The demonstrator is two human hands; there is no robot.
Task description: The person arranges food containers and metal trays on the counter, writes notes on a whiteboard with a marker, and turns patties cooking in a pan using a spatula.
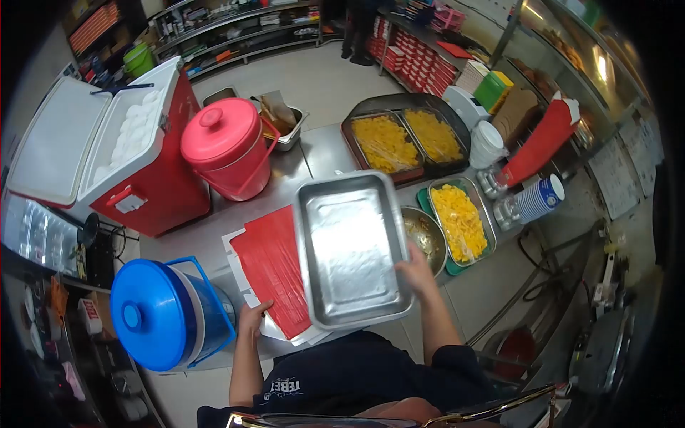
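Observation:
My right hand [417, 271] grips the right rim of an empty metal tray [349, 242], thumb over the edge. The tray is held above the steel table, overlapping the red sheets beside it. At the left edge of a stack of red sheets [270, 264] lying on white sheets [239, 267], my left hand [254, 319] is closed, its thumb on top and the other fingers mostly hidden. Partly behind the tray and my right hand sits a round metal bowl [430, 239]. To its right, a metal tray of yellow pieces [462, 222] rests on a green board [454, 267].
A blue lidded bucket [153, 314], a red lidded bucket [227, 153] and an open red cooler [150, 185] stand left. Behind are a dark pan [382, 107] with two yellow-filled trays, and stacked cups [531, 202]. Another person's legs [359, 32] show at the back.

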